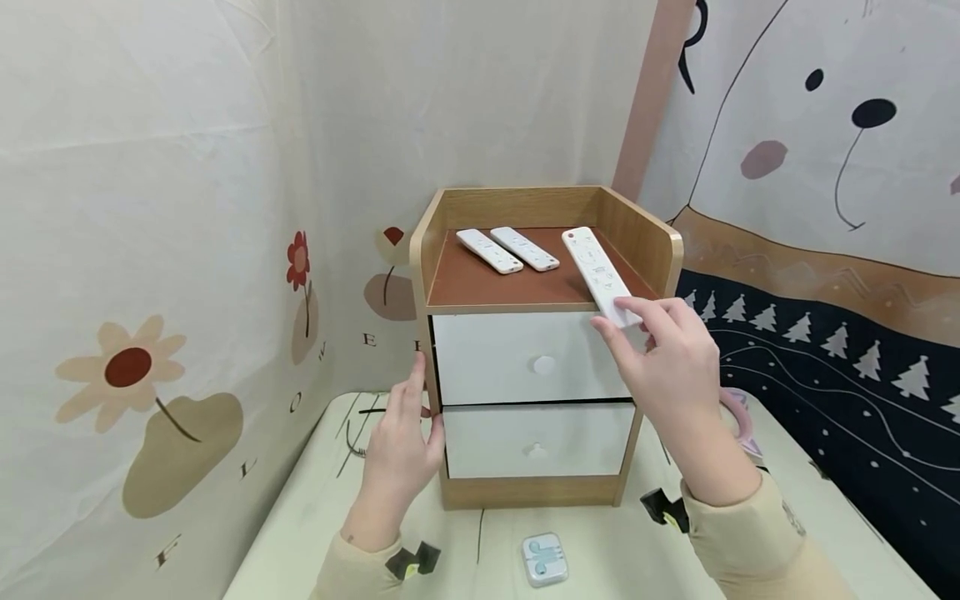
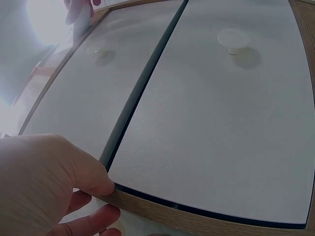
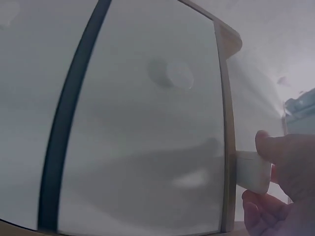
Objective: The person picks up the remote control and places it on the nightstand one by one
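Note:
My right hand (image 1: pixel 675 354) pinches the lower end of a white remote control (image 1: pixel 596 268) between thumb and fingers. The remote is tilted over the front right part of the cabinet top (image 1: pixel 480 292). Two more white remotes, one on the left (image 1: pixel 489 251) and one beside it (image 1: pixel 525 248), lie side by side on that brown surface. Against the cabinet's left side rests my left hand (image 1: pixel 401 446), index finger straight along the panel. Its thumb (image 2: pixel 93 179) touches the wooden front edge near the gap between the drawers. Parts of its other fingers are hidden behind the side in the head view.
The cabinet has an upper white drawer (image 1: pixel 487 358) and a lower one (image 1: pixel 487 442), each with a round knob. A raised wooden rim (image 1: pixel 525 204) surrounds the top at back and sides. Boxed earphones (image 1: pixel 544 559) lie in front; a pink curved object (image 1: pixel 738 415) is at right.

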Action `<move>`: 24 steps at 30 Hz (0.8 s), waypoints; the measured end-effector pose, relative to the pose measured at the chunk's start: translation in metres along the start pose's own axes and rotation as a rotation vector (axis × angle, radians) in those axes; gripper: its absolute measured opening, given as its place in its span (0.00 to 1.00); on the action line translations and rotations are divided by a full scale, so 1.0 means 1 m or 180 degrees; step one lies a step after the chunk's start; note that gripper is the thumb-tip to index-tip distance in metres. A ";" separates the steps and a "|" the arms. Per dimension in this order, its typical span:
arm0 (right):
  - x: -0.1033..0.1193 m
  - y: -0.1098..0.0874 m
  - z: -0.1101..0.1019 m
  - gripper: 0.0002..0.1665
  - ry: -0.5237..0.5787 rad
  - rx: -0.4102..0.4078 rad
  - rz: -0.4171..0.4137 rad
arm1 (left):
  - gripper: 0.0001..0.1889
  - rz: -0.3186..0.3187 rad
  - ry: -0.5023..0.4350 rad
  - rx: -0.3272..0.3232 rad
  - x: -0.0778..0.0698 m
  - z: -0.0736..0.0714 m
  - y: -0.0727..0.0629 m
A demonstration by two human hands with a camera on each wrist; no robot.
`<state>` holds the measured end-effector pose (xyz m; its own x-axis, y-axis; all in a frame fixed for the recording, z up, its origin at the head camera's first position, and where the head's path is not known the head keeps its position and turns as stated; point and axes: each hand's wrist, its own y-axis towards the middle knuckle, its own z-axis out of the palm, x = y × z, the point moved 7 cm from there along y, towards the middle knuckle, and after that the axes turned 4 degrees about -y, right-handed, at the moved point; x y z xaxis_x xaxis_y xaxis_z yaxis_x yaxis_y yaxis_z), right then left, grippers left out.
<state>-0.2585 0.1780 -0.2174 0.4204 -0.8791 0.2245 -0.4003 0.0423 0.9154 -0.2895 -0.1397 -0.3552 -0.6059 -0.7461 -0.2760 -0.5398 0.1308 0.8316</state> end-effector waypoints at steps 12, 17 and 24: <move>0.014 0.035 0.020 0.23 -0.0417 0.0630 -0.0001 | 0.57 -0.0016 0.0016 0.0015 -0.001 0.000 0.000; 0.015 0.046 0.031 0.22 -0.0522 0.1002 0.0055 | 0.57 -0.0017 -0.0006 0.0037 -0.001 0.001 -0.001; 0.019 0.070 0.050 0.24 -0.0634 0.1774 0.0095 | 0.57 0.0045 0.0003 -0.0023 -0.001 0.000 0.000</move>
<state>-0.3194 0.1410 -0.1655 0.2630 -0.9559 0.1310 -0.7996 -0.1399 0.5840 -0.2889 -0.1388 -0.3549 -0.6129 -0.7449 -0.2636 -0.5269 0.1367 0.8389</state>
